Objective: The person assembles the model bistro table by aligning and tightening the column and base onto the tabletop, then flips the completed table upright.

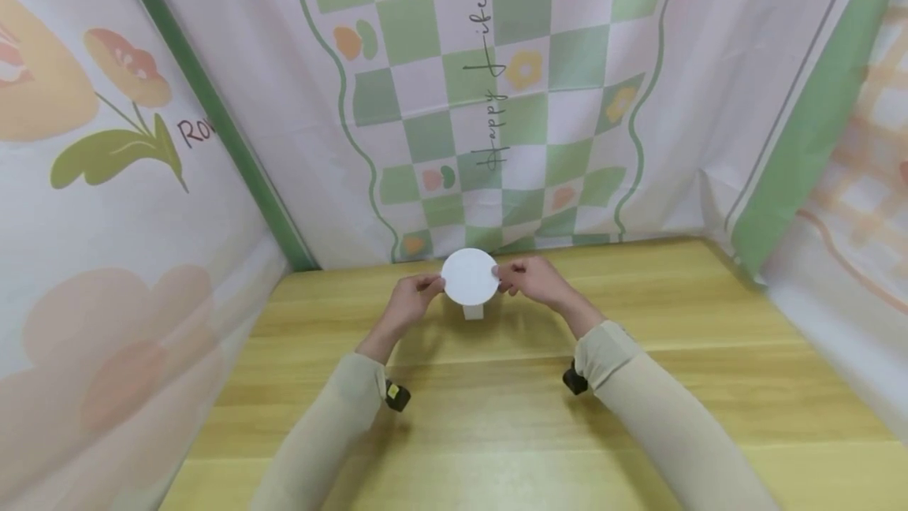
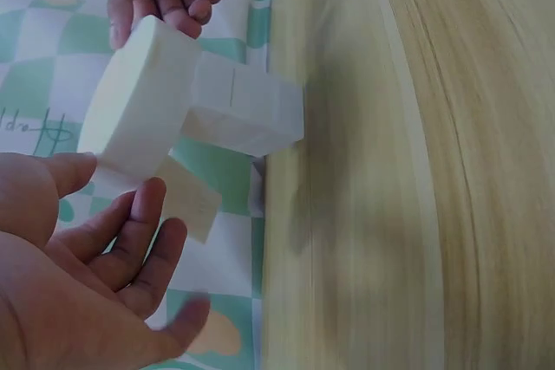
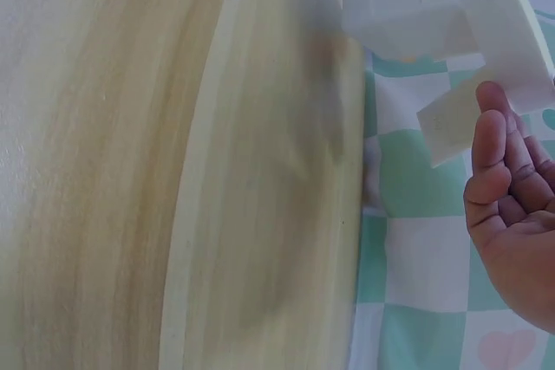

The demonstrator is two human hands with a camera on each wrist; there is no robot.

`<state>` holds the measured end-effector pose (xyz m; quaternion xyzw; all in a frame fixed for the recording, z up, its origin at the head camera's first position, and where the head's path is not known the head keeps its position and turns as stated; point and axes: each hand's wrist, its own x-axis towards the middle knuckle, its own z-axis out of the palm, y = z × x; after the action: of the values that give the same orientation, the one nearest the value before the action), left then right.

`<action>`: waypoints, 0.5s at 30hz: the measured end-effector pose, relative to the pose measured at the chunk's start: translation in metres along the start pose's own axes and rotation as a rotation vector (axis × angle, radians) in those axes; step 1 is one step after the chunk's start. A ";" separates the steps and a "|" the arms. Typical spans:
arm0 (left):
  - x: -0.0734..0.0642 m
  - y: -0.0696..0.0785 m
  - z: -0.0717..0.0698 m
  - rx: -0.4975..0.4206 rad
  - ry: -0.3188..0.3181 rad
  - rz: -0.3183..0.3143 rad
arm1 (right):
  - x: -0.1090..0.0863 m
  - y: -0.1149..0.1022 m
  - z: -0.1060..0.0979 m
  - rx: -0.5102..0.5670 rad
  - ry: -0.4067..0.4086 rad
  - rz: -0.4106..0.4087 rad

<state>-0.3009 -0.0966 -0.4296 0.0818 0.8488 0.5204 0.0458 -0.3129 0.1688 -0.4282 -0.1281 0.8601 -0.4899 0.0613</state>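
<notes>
Both hands hold a thick white round disc (image 1: 470,277) near the far edge of the table. Pinched between thumb and fingers of my left hand (image 1: 411,298) is its left edge. The right hand (image 1: 535,278) grips the opposite edge. In the left wrist view, a white rectangular block (image 2: 247,101) juts from the disc's underside, and a flatter white piece (image 2: 191,201) shows beside it. The right wrist view shows the same block (image 3: 408,6), with fingers (image 3: 490,140) of my right hand against the disc's side. Whether the block touches the table I cannot tell.
The wooden table (image 1: 489,416) stretches toward me. Behind its far edge hangs a green-and-white checked curtain (image 1: 521,6) with lettering. Printed fabric (image 1: 213,337) hangs on the left and more fabric (image 1: 816,259) on the right. A small black camera (image 1: 397,395) sits at the left wrist.
</notes>
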 end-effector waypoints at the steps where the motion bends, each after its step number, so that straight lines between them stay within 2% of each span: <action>1: 0.000 -0.001 0.000 -0.010 -0.003 -0.009 | 0.000 0.000 0.000 0.006 -0.003 0.003; 15: 0.002 -0.009 0.003 -0.060 -0.028 -0.161 | -0.001 0.005 0.007 -0.012 -0.048 0.072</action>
<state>-0.3031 -0.0981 -0.4390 0.0191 0.8359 0.5389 0.1020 -0.3110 0.1660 -0.4357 -0.1093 0.8653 -0.4792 0.0986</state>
